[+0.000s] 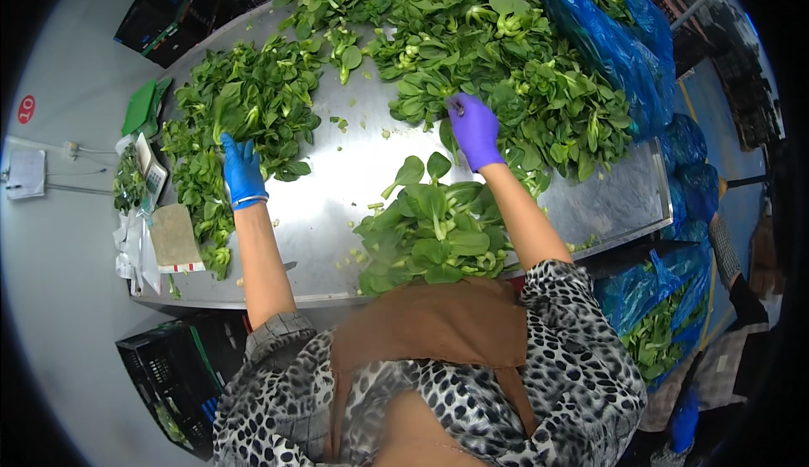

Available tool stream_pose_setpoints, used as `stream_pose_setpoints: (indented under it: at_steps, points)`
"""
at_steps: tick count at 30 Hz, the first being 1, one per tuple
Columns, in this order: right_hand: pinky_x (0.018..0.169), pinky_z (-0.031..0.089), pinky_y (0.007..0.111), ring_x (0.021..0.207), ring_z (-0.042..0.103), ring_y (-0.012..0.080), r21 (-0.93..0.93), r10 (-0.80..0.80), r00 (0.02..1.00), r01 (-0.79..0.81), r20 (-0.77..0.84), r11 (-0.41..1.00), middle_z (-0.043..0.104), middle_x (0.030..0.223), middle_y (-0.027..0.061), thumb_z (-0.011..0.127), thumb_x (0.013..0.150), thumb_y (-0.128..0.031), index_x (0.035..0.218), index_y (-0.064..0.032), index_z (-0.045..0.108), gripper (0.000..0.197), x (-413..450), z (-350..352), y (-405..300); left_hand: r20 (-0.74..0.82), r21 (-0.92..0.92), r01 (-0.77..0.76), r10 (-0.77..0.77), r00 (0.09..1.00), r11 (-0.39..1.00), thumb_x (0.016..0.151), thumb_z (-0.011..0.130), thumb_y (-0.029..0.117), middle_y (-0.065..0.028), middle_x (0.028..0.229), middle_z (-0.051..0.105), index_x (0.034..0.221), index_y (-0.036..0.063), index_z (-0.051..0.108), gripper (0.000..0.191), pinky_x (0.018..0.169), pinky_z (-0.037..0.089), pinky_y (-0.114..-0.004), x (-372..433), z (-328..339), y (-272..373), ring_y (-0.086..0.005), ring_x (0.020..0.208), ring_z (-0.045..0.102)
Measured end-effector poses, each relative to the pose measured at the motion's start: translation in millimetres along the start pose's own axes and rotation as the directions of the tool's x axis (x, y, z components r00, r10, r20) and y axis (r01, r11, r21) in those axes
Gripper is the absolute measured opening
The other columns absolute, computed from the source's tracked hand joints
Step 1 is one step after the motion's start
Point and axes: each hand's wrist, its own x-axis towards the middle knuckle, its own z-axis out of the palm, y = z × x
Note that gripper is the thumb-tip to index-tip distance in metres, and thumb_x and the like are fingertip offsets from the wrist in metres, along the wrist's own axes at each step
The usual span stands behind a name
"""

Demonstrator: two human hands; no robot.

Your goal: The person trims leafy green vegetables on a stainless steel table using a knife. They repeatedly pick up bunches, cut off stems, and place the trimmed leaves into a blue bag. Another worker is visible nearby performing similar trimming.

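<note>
My left hand (243, 167), in a blue glove, is at the near edge of the left heap of leafy greens (278, 100), its fingers partly spread beside a pale-stemmed plant. Whether it touches that plant is unclear. In a purple glove, my right hand (474, 132) is curled around a small dark object (456, 108), too hidden to identify, at the front of the large heap of greens (442, 43). Between my arms, close to my brown apron, lies a looser pile of leafy greens (436, 233) on the metal table (328, 195).
Blue plastic bags (626, 56) with greens stand at the right. A calculator (155, 179), a tan cloth-like piece (176, 236) and clear plastic lie at the table's left edge. Black crates (170, 366) are below left. Another person's arm (723, 246) shows at far right.
</note>
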Motion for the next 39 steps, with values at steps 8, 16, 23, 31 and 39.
stream_pose_setpoints:
  at_steps: [8, 16, 23, 31, 39]
  points:
    - [0.071, 0.05, 0.037, 0.08, 0.065, 0.0275, -0.173, -0.033, 0.999, 0.031, -0.012, 0.984, 0.066, 0.095, 0.0078, 0.068, 0.078, -0.016, 0.096, -0.0113, 0.07, 0.018, 44.9, 34.3, 13.7, 0.07, 0.003, 0.091, -0.091, 0.993, 0.996, 0.094, 0.058, 0.028, -0.0045, 0.117, 0.061, 0.124, 0.0074, 0.054, 0.037, 0.089, 0.046, -0.031, -56.4, 16.2, -56.5, -0.0159, 0.099, 0.059]
    - [0.049, 0.042, 0.03, 0.054, 0.052, 0.0158, 0.834, 0.493, 0.746, -0.548, 0.448, 0.071, 0.055, 0.066, 0.002, 0.067, 0.083, -0.014, 0.103, -0.0104, 0.059, 0.022, 19.1, -41.4, 23.2, 0.186, 0.18, 0.029, -0.063, 0.981, 0.983, 0.095, 0.055, 0.027, -0.0064, 0.12, 0.06, 0.124, 0.0088, 0.057, 0.034, 0.093, 0.044, -0.033, -94.5, 28.5, -65.5, -0.0173, 0.102, 0.059]
    - [0.046, 0.044, 0.032, 0.058, 0.053, 0.017, 0.76, 0.492, 0.594, -0.589, 0.637, -0.274, 0.06, 0.075, 0.0039, 0.061, 0.088, -0.02, 0.096, -0.0107, 0.06, 0.013, -29.4, -59.1, -14.8, 0.539, 0.265, -0.157, -0.011, 0.842, 0.951, 0.089, 0.062, 0.009, -0.0065, 0.104, 0.067, 0.112, 0.0026, 0.065, 0.025, 0.091, 0.045, -0.028, -144.6, 93.5, -66.3, -0.0147, 0.095, 0.062]
    - [0.058, 0.047, 0.028, 0.07, 0.057, 0.0163, 0.673, 0.323, 0.591, -0.658, 0.739, -0.338, 0.062, 0.087, 0.0025, 0.059, 0.088, -0.02, 0.106, -0.0074, 0.059, 0.022, -79.7, -39.4, -30.7, 0.744, 0.173, -0.579, 0.28, 0.607, 0.797, 0.076, 0.07, -0.001, -0.006, 0.122, 0.057, 0.123, 0.0118, 0.062, 0.049, 0.095, 0.041, -0.032, -188.1, 131.9, -52.2, -0.0183, 0.112, 0.054]
    - [0.049, 0.041, 0.022, 0.057, 0.055, 0.0108, 0.8, 0.348, 0.749, -0.6, 0.564, -0.005, 0.065, 0.084, 0.0053, 0.068, 0.083, -0.012, 0.114, -0.0015, 0.057, 0.034, -87.2, -65.0, -68.8, 0.607, 0.19, -0.272, 0.105, 0.788, 0.944, 0.082, 0.068, 0.001, -0.0038, 0.101, 0.067, 0.111, 0.0053, 0.065, 0.029, 0.084, 0.048, -0.026, -186.2, 116.6, -60.9, -0.0111, 0.085, 0.06]
